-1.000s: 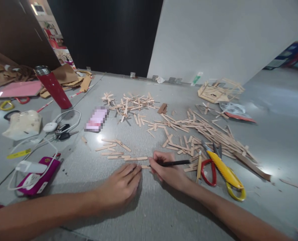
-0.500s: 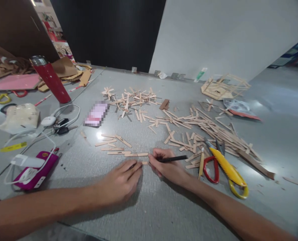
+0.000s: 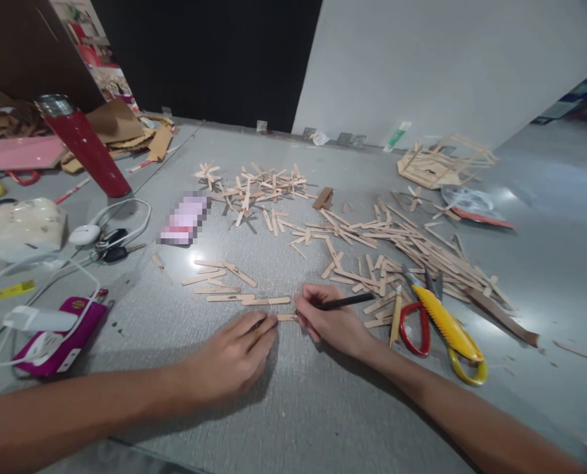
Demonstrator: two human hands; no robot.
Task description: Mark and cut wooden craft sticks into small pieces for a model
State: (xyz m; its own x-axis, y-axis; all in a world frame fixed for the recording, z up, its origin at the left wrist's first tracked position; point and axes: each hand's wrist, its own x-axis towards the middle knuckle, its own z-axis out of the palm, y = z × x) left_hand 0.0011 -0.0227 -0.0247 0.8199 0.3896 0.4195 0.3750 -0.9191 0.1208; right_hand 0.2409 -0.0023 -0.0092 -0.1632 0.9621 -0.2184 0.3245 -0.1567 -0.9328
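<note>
My left hand [image 3: 247,349] rests on the table with its fingers together, pressing on the left end of a small wooden craft stick [image 3: 287,318]. My right hand [image 3: 330,319] grips a black pen [image 3: 349,301], its tip hidden by the fingers at the stick's right end. Just beyond both hands lies a row of craft sticks [image 3: 268,301]. Several more sticks [image 3: 218,290] are laid out loosely to the upper left of that row.
On the right lie a stick pile [image 3: 436,260], red-handled scissors [image 3: 428,332], a yellow serrated-edged tool [image 3: 449,326] and a stick frame [image 3: 429,168]. A red bottle [image 3: 86,148], phone [image 3: 185,218], keys [image 3: 116,253] and purple power bank [image 3: 71,339] occupy the left.
The view has shifted slightly, so table items sit farther left. My right hand has edged right along the stick, away from the row's end; my left hand stays on the stick.
</note>
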